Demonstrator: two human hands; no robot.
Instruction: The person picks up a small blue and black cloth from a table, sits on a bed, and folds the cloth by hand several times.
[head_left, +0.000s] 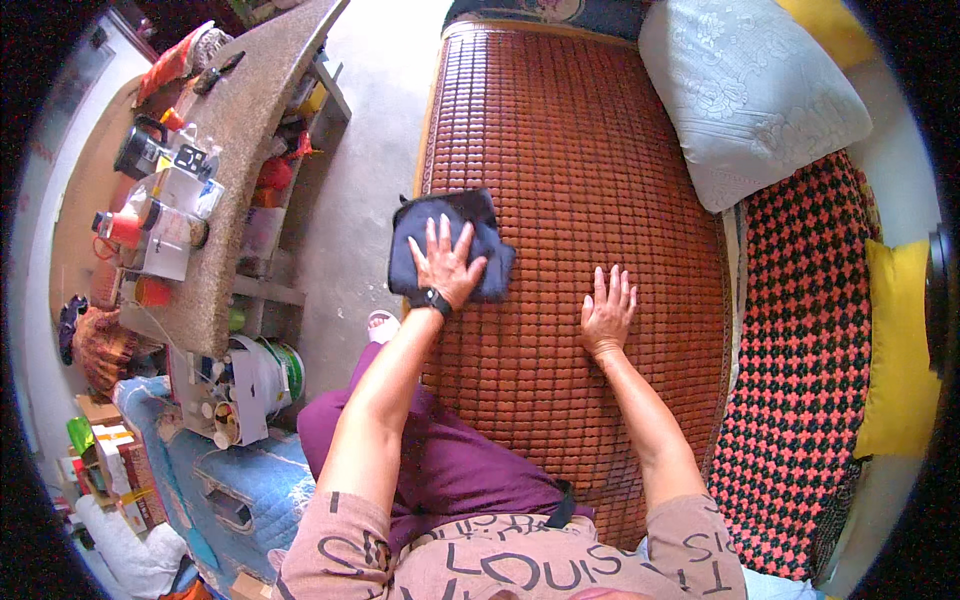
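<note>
My left hand (448, 262), with a dark watch on its wrist, lies palm down on a folded dark blue cloth (491, 266), fingers spread. Under the cloth is a black item that looks like a bag or more fabric (472, 204), at the left edge of a reddish-brown tile mat (570, 165). Flat on the same mat, further right, rests my right hand (609, 311), its fingers slightly apart and holding nothing.
A white patterned pillow or cover (757, 105) lies upper right, above a red-and-black crocheted blanket (795, 360) and a yellow cushion (900, 345). On the left, a stone-topped counter (247, 135) holds containers; a white bucket (281, 375) stands below. A blue quilted cover (247, 480) is lower left.
</note>
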